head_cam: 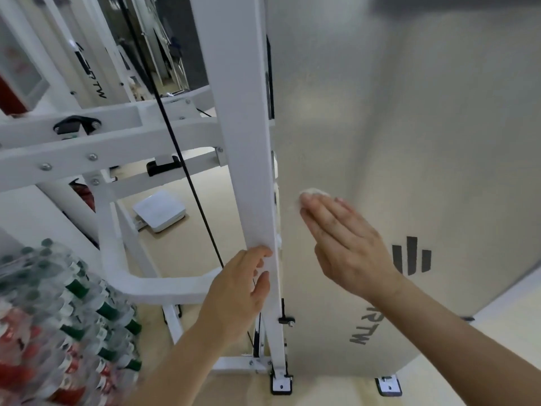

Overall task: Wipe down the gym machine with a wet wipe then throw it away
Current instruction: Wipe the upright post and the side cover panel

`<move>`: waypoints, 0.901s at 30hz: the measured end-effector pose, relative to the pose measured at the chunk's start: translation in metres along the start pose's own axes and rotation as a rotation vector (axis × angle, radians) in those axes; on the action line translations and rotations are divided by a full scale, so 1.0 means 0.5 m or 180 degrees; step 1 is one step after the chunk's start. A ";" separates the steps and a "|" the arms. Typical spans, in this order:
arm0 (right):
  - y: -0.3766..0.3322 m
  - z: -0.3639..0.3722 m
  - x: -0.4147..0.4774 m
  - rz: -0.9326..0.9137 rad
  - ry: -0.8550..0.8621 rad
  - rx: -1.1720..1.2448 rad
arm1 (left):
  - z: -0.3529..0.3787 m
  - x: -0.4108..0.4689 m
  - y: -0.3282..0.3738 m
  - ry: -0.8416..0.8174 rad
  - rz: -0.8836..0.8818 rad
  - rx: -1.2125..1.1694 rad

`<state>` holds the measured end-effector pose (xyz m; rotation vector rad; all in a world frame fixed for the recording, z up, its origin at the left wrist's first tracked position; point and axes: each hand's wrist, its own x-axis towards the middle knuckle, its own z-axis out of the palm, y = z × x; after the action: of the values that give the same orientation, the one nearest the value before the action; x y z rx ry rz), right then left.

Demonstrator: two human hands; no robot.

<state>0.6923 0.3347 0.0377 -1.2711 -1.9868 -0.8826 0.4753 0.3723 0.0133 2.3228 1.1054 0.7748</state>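
Note:
The gym machine has a white upright post and a large pale side panel with a dark logo. My right hand lies flat on the panel, fingers together, pressing a white wet wipe whose edge shows beyond the fingertips. My left hand grips the white post low down, fingers curled around its edge. A black cable runs diagonally behind the post.
Stacked packs of water bottles with green and red labels stand at the lower left. A white scale-like pad lies on the beige floor behind the frame. White crossbars of the frame fill the left. Black-and-white feet bolt the machine down.

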 end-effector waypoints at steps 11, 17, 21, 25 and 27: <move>-0.064 0.146 -0.215 -0.0585 -0.1123 -0.0391 | 0.108 0.020 -0.059 0.1290 0.0523 -0.0093; -0.041 0.160 -0.237 0.0047 -0.0265 -0.0691 | 0.246 -0.037 -0.116 0.1040 0.1197 -0.0048; -0.111 0.255 -0.284 0.0595 0.0331 -0.0547 | 0.321 -0.017 -0.138 0.1729 0.1519 0.0113; -0.095 0.301 -0.367 0.0425 0.0571 -0.0851 | 0.393 -0.011 -0.195 0.1944 0.2285 0.0652; -0.051 0.277 -0.394 0.0777 0.1125 -0.0887 | 0.434 -0.017 -0.224 0.1829 0.2488 0.1032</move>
<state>0.7183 0.3351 -0.2032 -1.3633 -1.4379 -1.1959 0.5517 0.3966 -0.2177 2.9309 0.4878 1.7360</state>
